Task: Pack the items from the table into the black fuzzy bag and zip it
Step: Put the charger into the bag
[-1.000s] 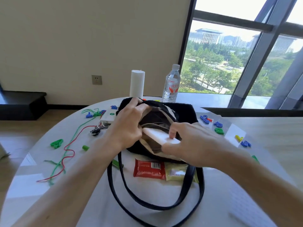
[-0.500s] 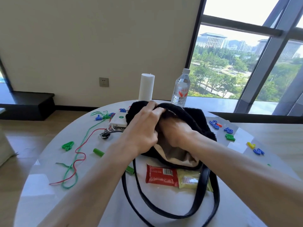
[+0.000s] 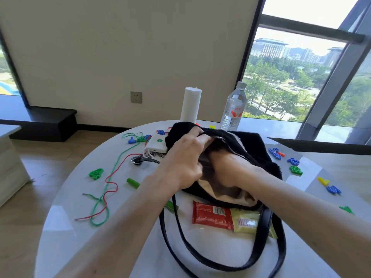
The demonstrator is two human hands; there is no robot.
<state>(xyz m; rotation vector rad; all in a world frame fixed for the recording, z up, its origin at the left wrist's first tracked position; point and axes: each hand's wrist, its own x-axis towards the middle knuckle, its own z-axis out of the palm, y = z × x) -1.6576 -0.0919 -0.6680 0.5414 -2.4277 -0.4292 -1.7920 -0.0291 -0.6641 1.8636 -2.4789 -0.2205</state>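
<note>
The black fuzzy bag (image 3: 259, 149) lies in the middle of the round white table (image 3: 66, 233), mouth open and tan lining showing. My left hand (image 3: 186, 157) grips the bag's upper rim by the zipper and holds it up. My right hand (image 3: 226, 167) reaches into the opening; its fingers are hidden inside, so I cannot tell whether they hold anything. A red snack packet (image 3: 210, 215) and a yellow packet (image 3: 247, 221) lie in front of the bag, between its black straps (image 3: 261, 257). A white power bank (image 3: 156, 143) and keys (image 3: 138, 159) lie left of the bag.
Green and red strings (image 3: 108, 183), a green marker (image 3: 133, 182) and a green number 4 (image 3: 96, 173) lie on the left side. Coloured plastic numbers (image 3: 295, 169) are scattered on the right. A water bottle (image 3: 233, 107) and a white cylinder (image 3: 190, 105) stand at the far edge.
My right hand pushed a flat white item into the bag and is now deep inside; the item is out of sight. My left hand kept gripping the rim.
</note>
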